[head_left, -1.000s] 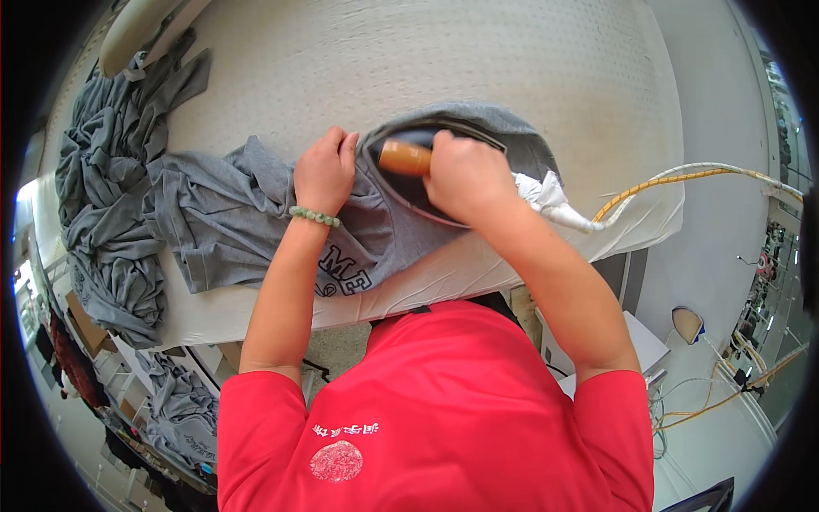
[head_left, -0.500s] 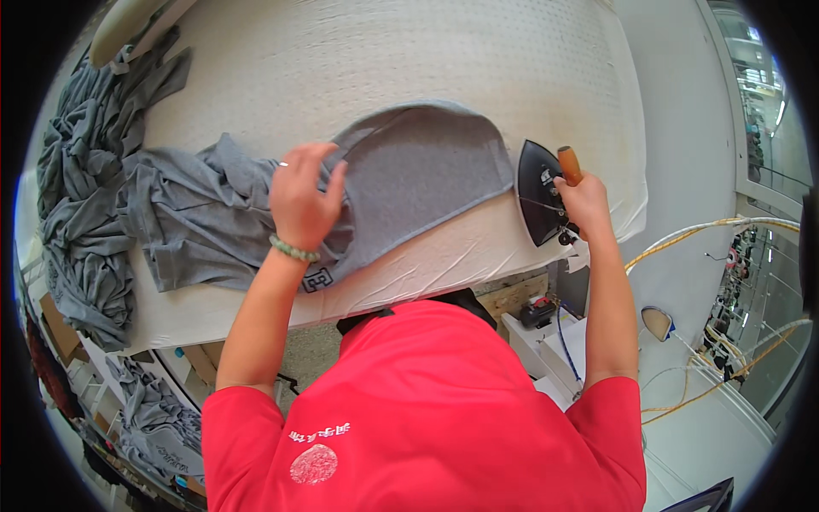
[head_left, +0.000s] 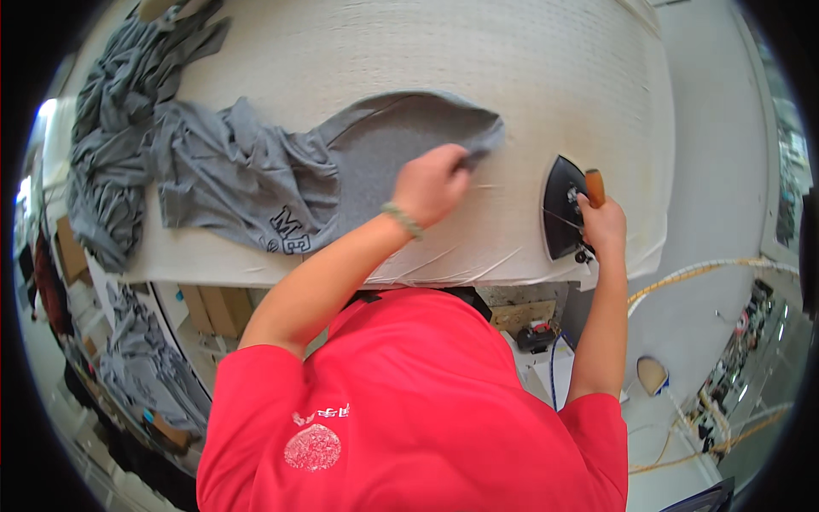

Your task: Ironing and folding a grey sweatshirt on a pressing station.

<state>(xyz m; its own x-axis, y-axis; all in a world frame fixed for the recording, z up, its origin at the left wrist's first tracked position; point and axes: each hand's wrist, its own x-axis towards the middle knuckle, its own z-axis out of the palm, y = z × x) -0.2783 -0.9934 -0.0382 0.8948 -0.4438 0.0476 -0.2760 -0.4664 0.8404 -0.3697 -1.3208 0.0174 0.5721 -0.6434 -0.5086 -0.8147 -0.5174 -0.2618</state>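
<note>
A grey garment point(head_left: 375, 154) lies across the cream padded ironing table point(head_left: 529, 60). Its right part is spread fairly flat, while its left part is rumpled and carries dark lettering. My left hand point(head_left: 431, 183), with a green bead bracelet at the wrist, is closed on the garment's right edge and bunches the cloth there. To the right, my right hand point(head_left: 604, 224) grips a dark iron point(head_left: 563, 207) with a wooden handle. The iron rests on or just over the table cover, apart from the cloth.
A heap of grey garments point(head_left: 115, 154) covers the table's left end. More grey clothes point(head_left: 145, 367) hang or lie below it. Yellow and white hoses or cords point(head_left: 699, 271) run at the right. A light-soled iron shoe point(head_left: 653, 375) sits at lower right.
My left hand has moved right from the garment's middle to its right edge and taken hold of the cloth. The lettering shows more fully. The iron remains in my right hand beside the garment.
</note>
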